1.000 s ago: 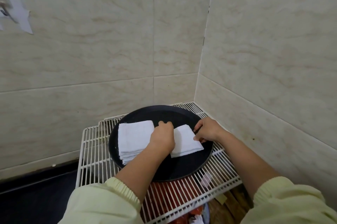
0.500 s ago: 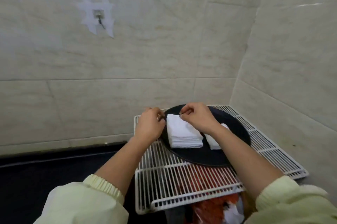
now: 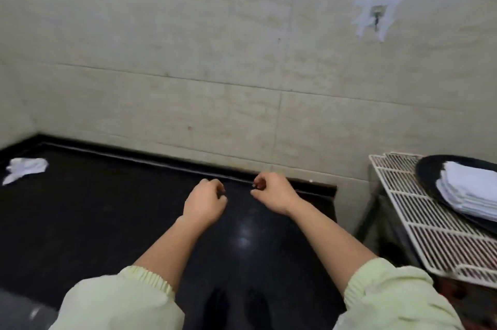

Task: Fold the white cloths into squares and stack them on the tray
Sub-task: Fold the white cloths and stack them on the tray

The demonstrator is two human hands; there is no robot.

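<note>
A crumpled white cloth (image 3: 24, 168) lies at the far left of the black counter (image 3: 107, 208). At the right edge, a stack of folded white cloths (image 3: 470, 189) sits on the round black tray (image 3: 427, 176). My left hand (image 3: 205, 204) and my right hand (image 3: 271, 192) hover side by side over the middle of the counter, near the back wall. Both have their fingers curled in and hold nothing. They are far from both the loose cloth and the tray.
The tray rests on a white wire rack (image 3: 419, 224) to the right of the counter, slightly higher than it. Tiled walls close off the back and left. A taped hook (image 3: 377, 16) is on the back wall.
My view has swung left from the tray to the counter. Both hands have left the folded stack and moved left over the counter, empty.
</note>
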